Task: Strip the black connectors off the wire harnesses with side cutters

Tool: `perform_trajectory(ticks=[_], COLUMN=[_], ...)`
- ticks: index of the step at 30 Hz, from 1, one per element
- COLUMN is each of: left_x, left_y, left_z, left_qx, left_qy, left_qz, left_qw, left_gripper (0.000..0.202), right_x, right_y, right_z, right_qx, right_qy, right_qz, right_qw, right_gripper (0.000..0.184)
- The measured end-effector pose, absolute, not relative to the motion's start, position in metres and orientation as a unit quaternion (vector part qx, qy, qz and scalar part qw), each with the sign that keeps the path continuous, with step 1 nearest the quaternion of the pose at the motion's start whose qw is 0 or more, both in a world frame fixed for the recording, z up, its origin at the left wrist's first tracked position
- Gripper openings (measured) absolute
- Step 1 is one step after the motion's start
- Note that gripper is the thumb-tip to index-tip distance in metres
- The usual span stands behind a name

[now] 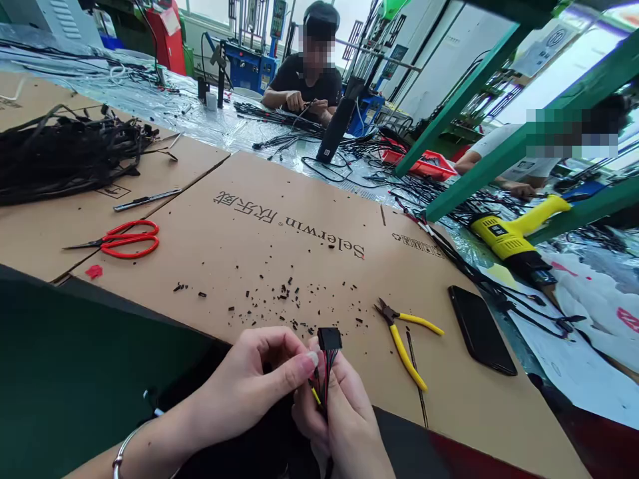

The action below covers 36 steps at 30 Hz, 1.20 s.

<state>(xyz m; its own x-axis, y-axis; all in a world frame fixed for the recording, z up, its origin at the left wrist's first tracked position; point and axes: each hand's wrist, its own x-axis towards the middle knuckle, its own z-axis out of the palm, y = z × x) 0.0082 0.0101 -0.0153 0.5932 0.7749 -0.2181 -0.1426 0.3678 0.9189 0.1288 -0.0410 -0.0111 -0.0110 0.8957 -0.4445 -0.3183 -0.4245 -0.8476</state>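
Note:
My left hand and my right hand meet at the near edge of the cardboard-covered bench. Together they pinch a bundle of red, black and yellow wires that ends in a small black connector, which sticks up above my fingers. My left thumb presses against the wires just below the connector. My right hand wraps the wires lower down. A silver bangle sits on my left wrist.
Yellow-handled cutters and a black phone lie to the right, red scissors and a utility knife to the left. Black wire scraps dot the cardboard. A yellow heat gun, cable piles and two other people are farther off.

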Motion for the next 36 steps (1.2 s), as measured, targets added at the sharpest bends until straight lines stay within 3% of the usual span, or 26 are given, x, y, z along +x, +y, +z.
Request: perform_trajectory(ticks=[5,8,14,19,21,24,28,31,36], left_x=[0.010,0.009,0.004,-0.001,-0.004,-0.012,-0.020,-0.023,-0.026], left_y=[0.009,0.007,0.005,0.004,0.005,0.006,0.009,0.009,0.007], left_z=[-0.019,-0.021,-0.016,-0.016,-0.017,-0.016,-0.011,-0.007,-0.002], left_qx=[0.443,0.445,0.471,0.515,0.597,0.750,0.845,0.867,0.894], left_qy=[0.345,0.369,0.355,0.346,0.331,0.272,0.250,0.241,0.221], left_qz=[0.317,0.335,0.334,0.334,0.366,0.439,0.441,0.425,0.385], left_qw=[0.764,0.744,0.735,0.709,0.632,0.414,0.169,0.095,0.061], left_gripper=[0.039,0.038,0.035,0.035,0.025,0.010,0.012,0.009,0.007], right_x=[0.135,0.144,0.154,0.154,0.154,0.154,0.153,0.150,0.147], right_y=[-0.041,-0.041,-0.049,-0.053,-0.054,-0.055,-0.056,-0.056,-0.057], right_z=[-0.015,-0.016,-0.012,-0.009,-0.008,-0.009,-0.008,-0.005,-0.003], right_qx=[-0.447,-0.408,-0.530,-0.540,-0.547,-0.550,-0.549,-0.566,-0.558], right_qy=[-0.268,-0.280,-0.316,-0.353,-0.366,-0.381,-0.409,-0.419,-0.455], right_qz=[0.701,0.719,0.658,0.639,0.625,0.598,0.576,0.548,0.530], right_qw=[0.487,0.487,0.432,0.419,0.420,0.442,0.446,0.451,0.449], right_gripper=[0.032,0.035,0.025,0.030,0.031,0.027,0.024,0.025,0.023])
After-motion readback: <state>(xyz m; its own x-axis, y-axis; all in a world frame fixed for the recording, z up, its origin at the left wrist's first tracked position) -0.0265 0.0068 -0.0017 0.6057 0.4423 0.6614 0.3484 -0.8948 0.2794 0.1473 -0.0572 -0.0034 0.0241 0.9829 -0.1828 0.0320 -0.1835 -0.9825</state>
